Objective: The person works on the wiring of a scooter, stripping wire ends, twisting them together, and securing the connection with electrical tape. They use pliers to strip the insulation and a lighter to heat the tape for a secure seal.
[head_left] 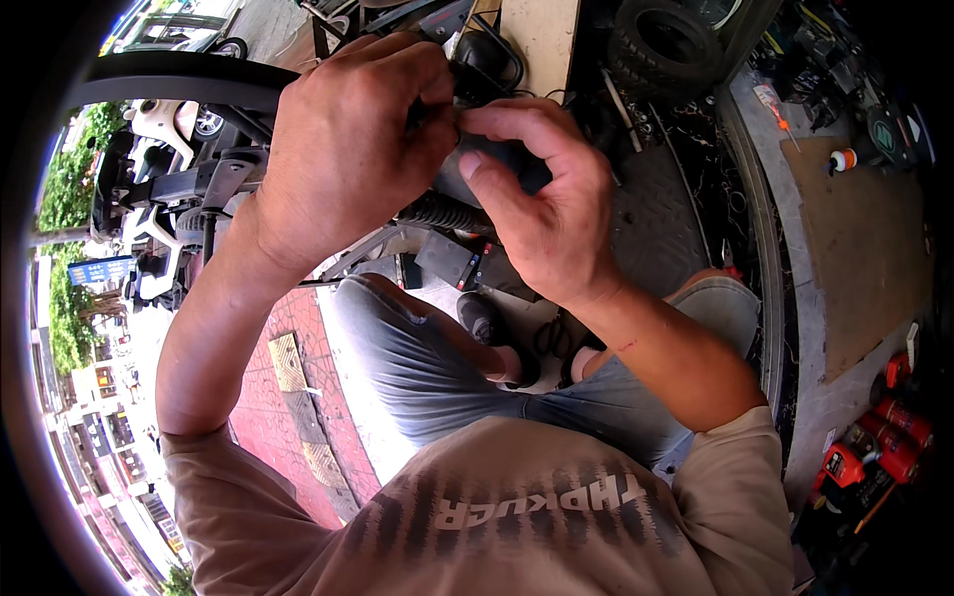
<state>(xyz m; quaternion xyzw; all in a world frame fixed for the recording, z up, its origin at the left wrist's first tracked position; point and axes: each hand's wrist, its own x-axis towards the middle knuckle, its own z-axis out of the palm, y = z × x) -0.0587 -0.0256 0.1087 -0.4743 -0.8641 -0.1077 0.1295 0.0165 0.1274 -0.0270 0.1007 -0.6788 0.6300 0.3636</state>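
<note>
My left hand (pixel 343 154) is closed at the upper middle, its fingertips around something small and dark that I cannot make out. My right hand (pixel 556 214) is just right of it, thumb and index finger curved and apart, the index tip touching where the left fingers meet. Beneath both hands are a black coiled shock absorber (pixel 437 211) and the dark metal frame (pixel 219 179) of a vehicle, partly hidden by my hands. Black boxy parts (pixel 447 258) lie lower, beyond my knees.
Tyres (pixel 661 45) and a wooden board (pixel 537 30) are at the top. On the right, tools, an orange-capped bottle (pixel 843 159), cardboard (pixel 860 248) and red cans (pixel 889 437) lie along the floor. Parked scooters (pixel 159 134) and red paving (pixel 298 427) are on the left.
</note>
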